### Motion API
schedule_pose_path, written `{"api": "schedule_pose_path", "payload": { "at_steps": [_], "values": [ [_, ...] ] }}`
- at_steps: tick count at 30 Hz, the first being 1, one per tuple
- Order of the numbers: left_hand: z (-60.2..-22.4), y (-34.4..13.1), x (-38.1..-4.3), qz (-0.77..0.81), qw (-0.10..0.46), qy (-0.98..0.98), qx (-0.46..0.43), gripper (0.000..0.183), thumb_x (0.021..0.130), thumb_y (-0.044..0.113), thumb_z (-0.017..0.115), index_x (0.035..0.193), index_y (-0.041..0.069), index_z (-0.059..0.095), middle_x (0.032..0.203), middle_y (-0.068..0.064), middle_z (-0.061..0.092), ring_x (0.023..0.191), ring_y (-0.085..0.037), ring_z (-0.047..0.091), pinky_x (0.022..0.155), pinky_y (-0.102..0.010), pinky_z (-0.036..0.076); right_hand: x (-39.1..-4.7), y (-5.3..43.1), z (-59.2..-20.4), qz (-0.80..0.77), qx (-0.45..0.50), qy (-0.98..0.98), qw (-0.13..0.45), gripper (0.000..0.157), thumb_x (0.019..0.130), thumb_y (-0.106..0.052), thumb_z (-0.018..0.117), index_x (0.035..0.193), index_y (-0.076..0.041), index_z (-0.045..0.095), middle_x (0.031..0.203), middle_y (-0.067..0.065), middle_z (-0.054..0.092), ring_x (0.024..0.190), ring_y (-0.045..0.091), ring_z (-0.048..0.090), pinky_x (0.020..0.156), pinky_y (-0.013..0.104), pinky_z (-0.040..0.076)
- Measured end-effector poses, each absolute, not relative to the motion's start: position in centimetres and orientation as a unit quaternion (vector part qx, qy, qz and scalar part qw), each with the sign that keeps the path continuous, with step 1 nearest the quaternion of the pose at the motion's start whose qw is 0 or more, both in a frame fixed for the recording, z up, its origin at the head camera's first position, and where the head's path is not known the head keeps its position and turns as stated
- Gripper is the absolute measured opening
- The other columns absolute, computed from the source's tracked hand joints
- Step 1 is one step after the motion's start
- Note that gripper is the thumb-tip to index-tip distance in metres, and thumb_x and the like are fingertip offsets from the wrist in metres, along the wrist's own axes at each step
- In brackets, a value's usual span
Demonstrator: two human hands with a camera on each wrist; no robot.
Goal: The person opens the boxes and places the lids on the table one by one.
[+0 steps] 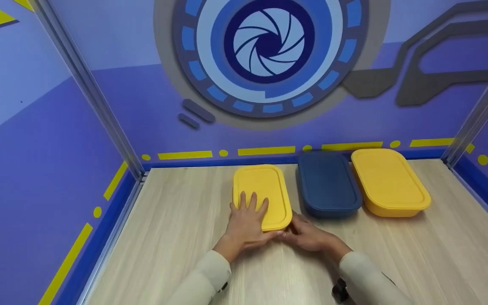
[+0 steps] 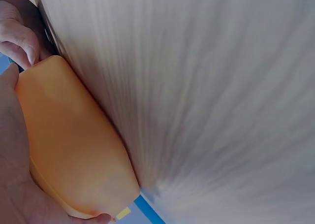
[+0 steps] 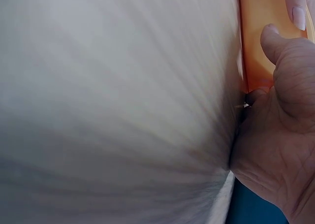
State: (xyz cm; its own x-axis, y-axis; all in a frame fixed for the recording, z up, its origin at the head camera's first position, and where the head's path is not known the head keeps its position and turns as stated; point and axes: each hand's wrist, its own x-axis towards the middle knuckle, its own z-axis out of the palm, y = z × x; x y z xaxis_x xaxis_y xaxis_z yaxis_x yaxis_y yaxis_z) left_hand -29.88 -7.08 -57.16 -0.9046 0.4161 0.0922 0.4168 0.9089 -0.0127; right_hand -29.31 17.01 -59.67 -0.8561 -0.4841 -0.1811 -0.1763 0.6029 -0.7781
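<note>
A lidded yellow box (image 1: pixel 265 182) lies lengthwise on the wooden table, its lid on. My left hand (image 1: pixel 246 224) rests on the left part of the lid with fingers spread, the thumb reaching along the near edge. At the box's near right corner, my right hand (image 1: pixel 309 235) grips low down, thumb on the near side and fingers at the right side. The left wrist view shows the smooth yellow side wall (image 2: pixel 74 140) of the box beside the left hand. In the right wrist view the right thumb (image 3: pixel 275 44) lies against the near wall; the other fingers are mostly hidden.
A dark blue lidded box (image 1: pixel 330 182) stands just right of the yellow one. Beyond it is a second, larger-looking yellow lidded box (image 1: pixel 390 180). Printed panels (image 1: pixel 269 135) wall the table (image 1: pixel 176 237) at the back and sides, with metal posts (image 1: pixel 95 101) at the corners.
</note>
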Motion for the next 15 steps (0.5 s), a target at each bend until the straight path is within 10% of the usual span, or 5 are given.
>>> {"api": "schedule_pose_path", "payload": {
  "at_steps": [15],
  "values": [
    [-57.13,-7.27,-29.82,0.004,0.053,-0.975,-0.218,0.108,0.088,0.096,0.032,0.17,0.027,0.029,0.176,-0.016,0.031,0.162,-0.051,0.028,0.116,-0.075,0.038,-29.39,16.97,-59.61,-0.395,-0.17,0.881,0.198,0.101,0.101,-0.067,0.06,0.174,-0.025,0.005,0.182,0.011,0.011,0.169,0.039,0.012,0.132,0.071,0.008]
  ]
}}
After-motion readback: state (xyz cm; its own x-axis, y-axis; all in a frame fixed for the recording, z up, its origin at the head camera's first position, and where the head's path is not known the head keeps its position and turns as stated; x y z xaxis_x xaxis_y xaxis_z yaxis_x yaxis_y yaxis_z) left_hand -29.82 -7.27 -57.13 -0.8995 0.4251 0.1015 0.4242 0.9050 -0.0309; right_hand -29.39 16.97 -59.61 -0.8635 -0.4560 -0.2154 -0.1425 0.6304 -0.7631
